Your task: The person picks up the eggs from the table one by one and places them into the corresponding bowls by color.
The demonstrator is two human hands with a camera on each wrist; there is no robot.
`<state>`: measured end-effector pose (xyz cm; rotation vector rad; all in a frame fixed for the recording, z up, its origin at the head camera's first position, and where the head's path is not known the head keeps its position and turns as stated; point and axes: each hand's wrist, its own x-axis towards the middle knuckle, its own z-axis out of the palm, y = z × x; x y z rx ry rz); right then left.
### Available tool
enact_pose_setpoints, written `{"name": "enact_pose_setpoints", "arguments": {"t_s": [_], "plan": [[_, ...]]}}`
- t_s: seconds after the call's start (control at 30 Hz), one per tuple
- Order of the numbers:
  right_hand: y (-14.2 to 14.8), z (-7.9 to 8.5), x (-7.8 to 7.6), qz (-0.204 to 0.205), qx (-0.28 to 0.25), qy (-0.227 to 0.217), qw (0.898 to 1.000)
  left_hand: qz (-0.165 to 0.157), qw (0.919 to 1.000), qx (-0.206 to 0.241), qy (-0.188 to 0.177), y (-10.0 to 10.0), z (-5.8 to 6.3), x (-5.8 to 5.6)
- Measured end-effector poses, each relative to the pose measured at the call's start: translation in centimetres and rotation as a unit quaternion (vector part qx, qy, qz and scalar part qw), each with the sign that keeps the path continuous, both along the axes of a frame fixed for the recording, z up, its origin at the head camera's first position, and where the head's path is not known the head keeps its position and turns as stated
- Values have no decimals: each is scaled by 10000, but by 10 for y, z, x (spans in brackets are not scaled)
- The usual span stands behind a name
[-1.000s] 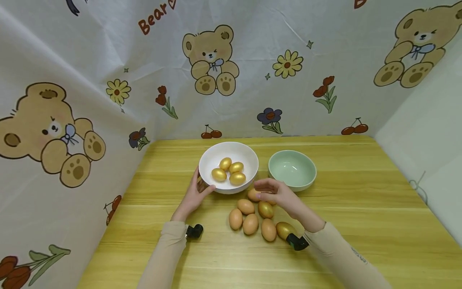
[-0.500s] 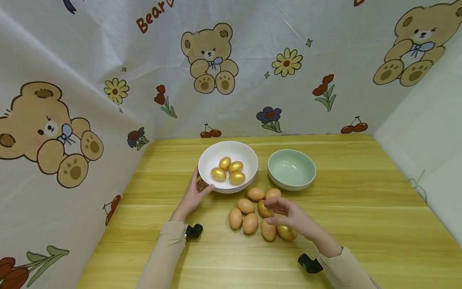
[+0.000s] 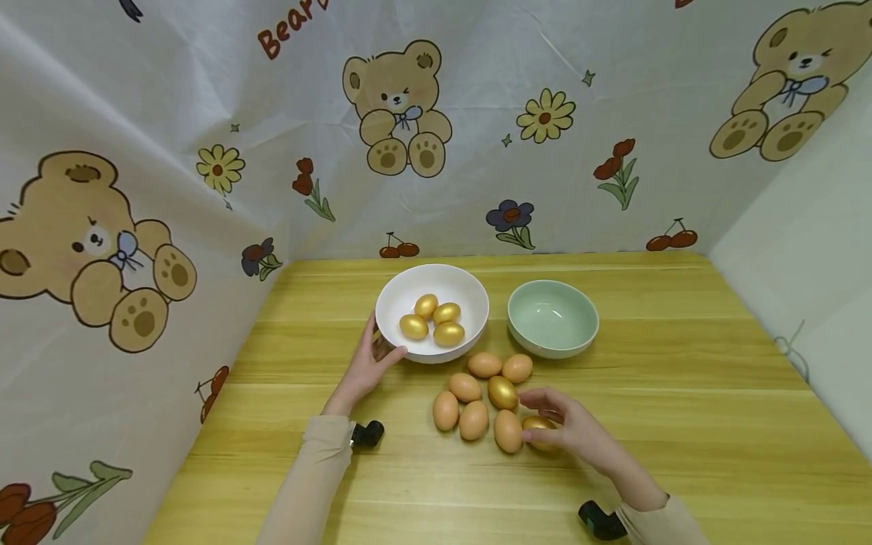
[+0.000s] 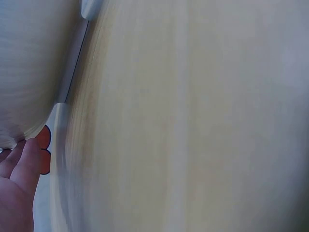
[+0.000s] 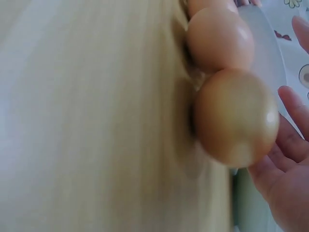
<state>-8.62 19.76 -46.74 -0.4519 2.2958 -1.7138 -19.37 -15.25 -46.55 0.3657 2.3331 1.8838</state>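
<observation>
My right hand: spread about the outer gold egg, thumb nearer me and fingers beyond, apparently to match its rounded flanks; I cannot tell whether skin touches shell.
Outer gold egg: at 4 o'clock in the loose cluster, lying on its side on the wood-grained surface; smooth, with a metallic sheen.
6 brown eggs: tan ovals, less shiny, ringed clockwise from 5 to 2 o'clock.
Inner gold egg: within that ring, towards 3 o'clock.
My left hand: at 9 o'clock from the cluster, thumb and fingers spread along the white bowl's outer wall, probably so it won't slide.
White bowl: at 11 o'clock from the cluster, wide, round and smooth; ceramic or plastic, I cannot tell.
4 gold eggs: grouped low inside it, likely gathered there by the curved wall.
Green bowl: between 1 and 2 o'clock from the cluster, smaller, pale and glossy.
Sheet: at 12 o'clock, creased white material printed with bears and flowers.
</observation>
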Motion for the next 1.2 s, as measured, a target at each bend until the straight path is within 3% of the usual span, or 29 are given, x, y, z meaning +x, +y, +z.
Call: {"name": "enact_pose_setpoints", "arguments": {"t_s": [0.2,0.47,0.67,0.93,1.2], "plan": [[8,-7,6,-61,335,-108,9994,9,10000,18,0,0,-1,-1],[18,-17,10,381,145,-374,9985,26,10000,41,-17,0,-1,-1],[19,-17,11,482,209,-221,9984,18,10000,13,13,1,-2,-1],[23,-22,10,631,637,331,9954,14,10000,-2,52,1,-3,-2],[24,-23,11,570,812,368,9944,29,10000,-42,59,0,-3,-2]]}}
